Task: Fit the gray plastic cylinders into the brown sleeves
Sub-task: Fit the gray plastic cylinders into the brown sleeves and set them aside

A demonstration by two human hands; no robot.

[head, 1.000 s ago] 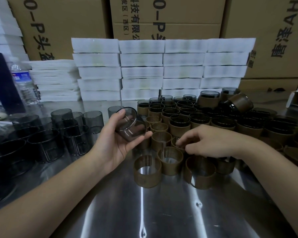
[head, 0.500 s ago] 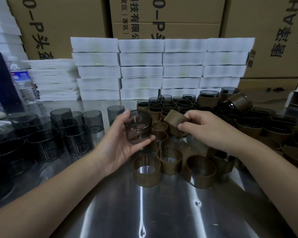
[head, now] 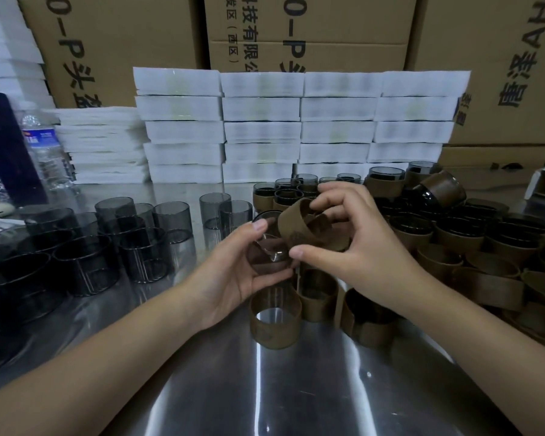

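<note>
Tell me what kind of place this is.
Probably a small factory or packing workshop: printed cardboard cartons stacked behind, piles of white foam trays, and dozens of gray cylinders and brown sleeves on a steel bench.

left hand (head: 232, 276): fingers curled, gripping | right hand (head: 359, 247): fingers curled, pinching | forearms converging

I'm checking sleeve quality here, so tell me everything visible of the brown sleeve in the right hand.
The brown sleeve is an open-ended band, matte, looking like thin card, with a darker patch on its outer wall. It is tilted and raised off the metal table, its inside showing. The right hand pinches it, thumb below, fingers curled over the upper rim. Its lower edge meets the gray cylinder gripped by the left hand; the cylinder is not inside it yet.
</note>
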